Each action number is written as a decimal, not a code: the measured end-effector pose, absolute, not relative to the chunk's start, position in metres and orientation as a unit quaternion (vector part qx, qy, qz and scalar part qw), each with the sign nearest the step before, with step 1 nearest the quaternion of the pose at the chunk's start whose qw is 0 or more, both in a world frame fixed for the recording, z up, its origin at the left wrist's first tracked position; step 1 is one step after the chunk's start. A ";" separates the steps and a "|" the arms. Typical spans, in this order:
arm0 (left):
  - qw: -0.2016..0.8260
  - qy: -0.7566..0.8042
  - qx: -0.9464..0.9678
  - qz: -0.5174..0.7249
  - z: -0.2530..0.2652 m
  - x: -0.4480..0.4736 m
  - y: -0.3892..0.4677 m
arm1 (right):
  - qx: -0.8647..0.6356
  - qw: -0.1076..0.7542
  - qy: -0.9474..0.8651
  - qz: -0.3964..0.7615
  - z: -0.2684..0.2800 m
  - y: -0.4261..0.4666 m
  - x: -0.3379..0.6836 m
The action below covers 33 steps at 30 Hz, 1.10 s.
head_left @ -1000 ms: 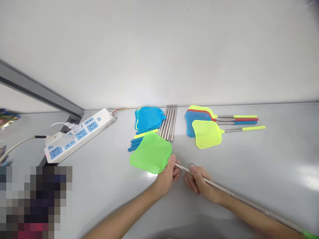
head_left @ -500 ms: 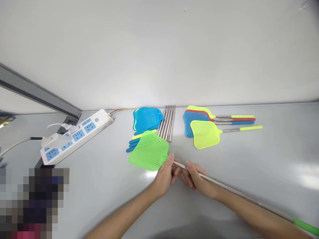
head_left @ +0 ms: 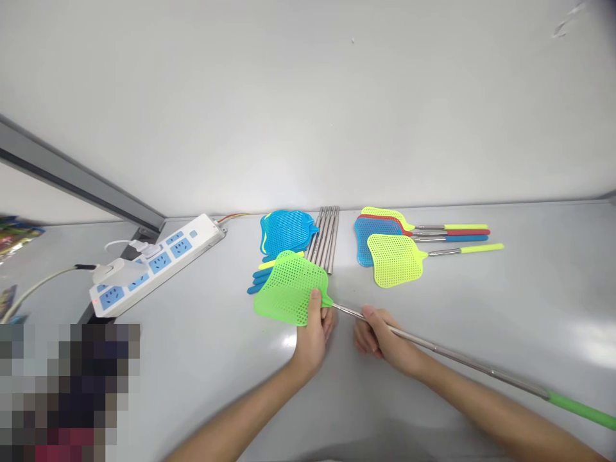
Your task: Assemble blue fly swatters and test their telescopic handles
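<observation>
While the grey table (head_left: pixel 481 308) carries all items, a white power strip (head_left: pixel 158 262) lies at its left. Four assembled swatters (head_left: pixel 397 256) rest well right of centre, a blue head stack (head_left: pixel 285 232) and bare steel rods (head_left: pixel 326 239) between. Left hand (head_left: pixel 314 333) pinches the green swatter head (head_left: pixel 289 289) at its lower edge. Right hand (head_left: pixel 380 339) is closed around the extended steel rod (head_left: pixel 452 357) near the head joint.

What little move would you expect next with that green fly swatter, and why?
Probably a push of the metal rod toward the green head, to shorten it. The left hand grips the head, the right hand pinches the rod, which is stretched out, while the swatters behind have short rods.
</observation>
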State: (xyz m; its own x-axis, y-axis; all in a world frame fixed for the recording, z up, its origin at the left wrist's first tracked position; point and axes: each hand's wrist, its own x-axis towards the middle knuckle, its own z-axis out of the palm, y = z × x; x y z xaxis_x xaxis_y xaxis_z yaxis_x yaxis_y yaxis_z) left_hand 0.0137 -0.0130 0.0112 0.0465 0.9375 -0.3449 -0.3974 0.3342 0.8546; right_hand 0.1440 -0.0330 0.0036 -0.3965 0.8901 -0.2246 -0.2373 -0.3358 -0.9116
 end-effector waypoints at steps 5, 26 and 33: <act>0.715 0.425 0.372 0.412 0.011 0.008 -0.009 | -0.361 0.408 -0.406 0.734 0.005 -0.034 0.144; 0.715 0.432 0.393 0.385 0.013 0.014 -0.017 | -0.347 0.424 -0.387 0.742 0.004 -0.033 0.144; 0.716 0.438 0.379 0.390 0.018 0.017 -0.024 | -0.342 0.433 -0.385 0.740 -0.001 -0.035 0.143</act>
State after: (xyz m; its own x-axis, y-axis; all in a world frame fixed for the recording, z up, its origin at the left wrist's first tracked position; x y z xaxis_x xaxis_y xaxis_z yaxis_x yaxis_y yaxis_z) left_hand 0.0171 -0.0244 0.0178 0.3123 0.8907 -0.3303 -0.2272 0.4076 0.8844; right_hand 0.1433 -0.0352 -0.0005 -0.3912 0.9040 -0.1725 -0.3770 -0.3283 -0.8661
